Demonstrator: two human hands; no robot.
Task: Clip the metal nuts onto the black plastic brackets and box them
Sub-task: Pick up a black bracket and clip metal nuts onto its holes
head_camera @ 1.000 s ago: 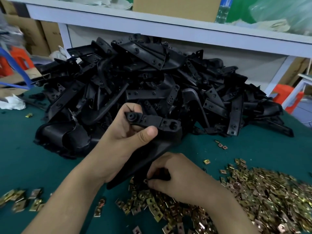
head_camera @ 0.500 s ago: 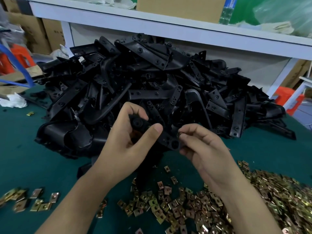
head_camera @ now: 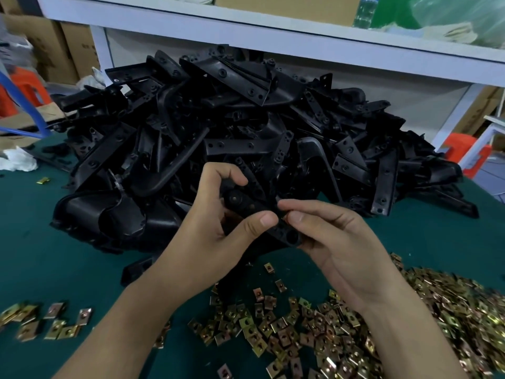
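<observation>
In the middle of the frame the left hand (head_camera: 216,236) grips 1 black bracket (head_camera: 247,205), fingers curled over its upper end and the thumb pressed across its front, so the bracket runs slantwise from the curled fingers down to the right, its lower end with a round hole sticking out past the thumb. The right hand (head_camera: 336,247) meets it from the right: thumb and forefinger are pinched together at the bracket's edge, just beside the left thumb tip, on a small nut (head_camera: 284,218) that is mostly hidden by the fingertips; the other fingers of that hand lie loosely curled under the bracket's lower end. Behind both hands, filling the centre and upper half, is a large pile of brackets (head_camera: 246,119) on the green table (head_camera: 41,242). A heap of nuts (head_camera: 341,335) spreads across the lower right under the right wrist, and a few loose nuts (head_camera: 41,321) lie at lower left. A white shelf (head_camera: 273,36) crosses the top
</observation>
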